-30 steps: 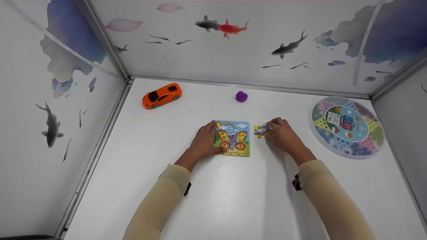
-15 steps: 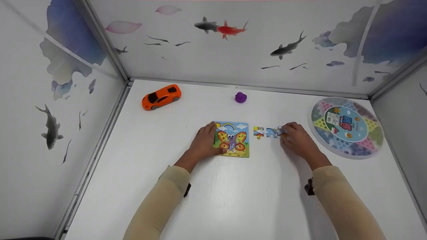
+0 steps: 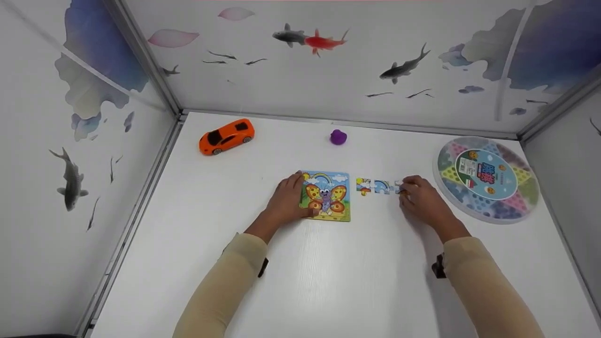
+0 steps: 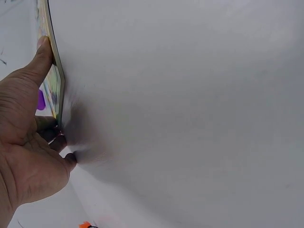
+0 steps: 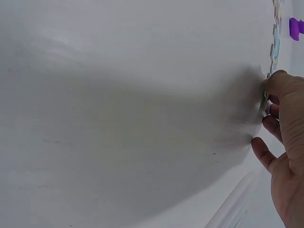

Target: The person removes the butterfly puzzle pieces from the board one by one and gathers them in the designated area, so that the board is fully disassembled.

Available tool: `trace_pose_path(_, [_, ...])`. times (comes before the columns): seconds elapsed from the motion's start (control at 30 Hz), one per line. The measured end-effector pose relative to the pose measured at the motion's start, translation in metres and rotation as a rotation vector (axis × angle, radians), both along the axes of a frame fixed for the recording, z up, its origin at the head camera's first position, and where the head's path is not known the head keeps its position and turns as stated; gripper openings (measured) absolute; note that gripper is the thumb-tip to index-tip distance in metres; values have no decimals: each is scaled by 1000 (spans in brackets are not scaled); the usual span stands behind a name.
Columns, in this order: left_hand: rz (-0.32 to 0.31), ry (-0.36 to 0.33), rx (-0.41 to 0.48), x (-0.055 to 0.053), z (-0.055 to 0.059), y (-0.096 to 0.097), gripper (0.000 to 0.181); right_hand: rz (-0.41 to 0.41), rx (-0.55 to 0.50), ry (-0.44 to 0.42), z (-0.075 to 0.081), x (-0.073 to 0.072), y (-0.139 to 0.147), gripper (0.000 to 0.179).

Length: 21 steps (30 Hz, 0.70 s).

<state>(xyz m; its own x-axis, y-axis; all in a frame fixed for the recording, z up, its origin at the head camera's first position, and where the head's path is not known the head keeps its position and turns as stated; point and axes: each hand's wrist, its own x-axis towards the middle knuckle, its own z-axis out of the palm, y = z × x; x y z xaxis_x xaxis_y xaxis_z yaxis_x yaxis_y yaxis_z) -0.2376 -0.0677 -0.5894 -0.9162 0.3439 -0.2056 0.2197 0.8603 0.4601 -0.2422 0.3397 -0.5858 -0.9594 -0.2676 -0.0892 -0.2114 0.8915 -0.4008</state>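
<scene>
A square butterfly jigsaw puzzle (image 3: 331, 188) lies on the white table. My left hand (image 3: 283, 201) grips its left side, thumb over the picture; in the left wrist view the fingers bend at the edge of the puzzle (image 4: 58, 90). To its right, one puzzle piece with a yellow patch (image 3: 363, 185) and a rainbow puzzle piece (image 3: 381, 187) lie in a row, slightly apart. At the row's right end my right hand (image 3: 426, 203) pinches another puzzle piece (image 3: 398, 186) at the tabletop. Its fingers partly cover that piece; the right wrist view shows thumb and fingertips around it.
An orange toy car (image 3: 227, 136) stands at the back left. A small purple toy (image 3: 338, 137) sits near the back wall (image 3: 263, 84). Right of my right hand lies a round, clear-lidded box (image 3: 486, 211) with a colourful label.
My right hand has moved right from beside the puzzle, and the pieces formerly bunched under it now lie spread in a row. The left hand and the puzzle have stayed in place.
</scene>
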Motion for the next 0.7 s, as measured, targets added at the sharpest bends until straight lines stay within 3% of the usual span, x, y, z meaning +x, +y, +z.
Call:
trace_pose_path(0.33, [-14, 13, -8, 0, 1, 0, 111, 0, -6, 5, -3, 2, 0, 31])
trace_pose_path(0.7, [-19, 19, -29, -2, -2, -3, 114, -49, -16, 42, -5, 7, -7, 40])
